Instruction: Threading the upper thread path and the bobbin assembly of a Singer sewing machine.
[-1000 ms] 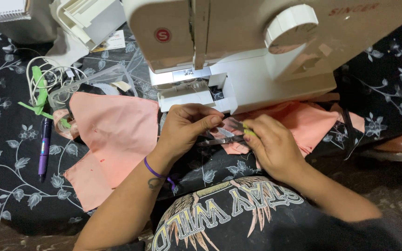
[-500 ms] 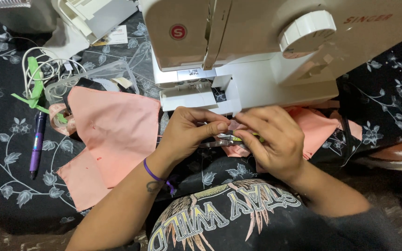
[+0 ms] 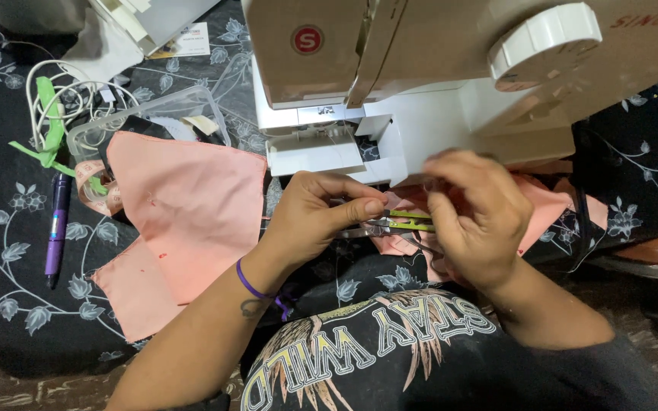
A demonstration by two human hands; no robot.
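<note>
My left hand (image 3: 317, 217) pinches small green-handled snips (image 3: 399, 223) over the pink cloth (image 3: 531, 205) just before the sewing machine (image 3: 420, 91). My right hand (image 3: 475, 217) curls its fingers on the cloth. I should keep it taut, blades near the seam.

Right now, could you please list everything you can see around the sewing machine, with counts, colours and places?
sewing machine: one, white, top centre
pink fabric pieces: several, salmon pink, left of the hands
small pink piece: one, pink, between the hands
thread snips: one, metal with green, held by the hands
plastic container: one, clear, upper left
pen: one, purple, far left
cord: one, white, upper left
tablecloth: one, black floral
left hand: one, purple wristband
right hand: one, blurred
</note>
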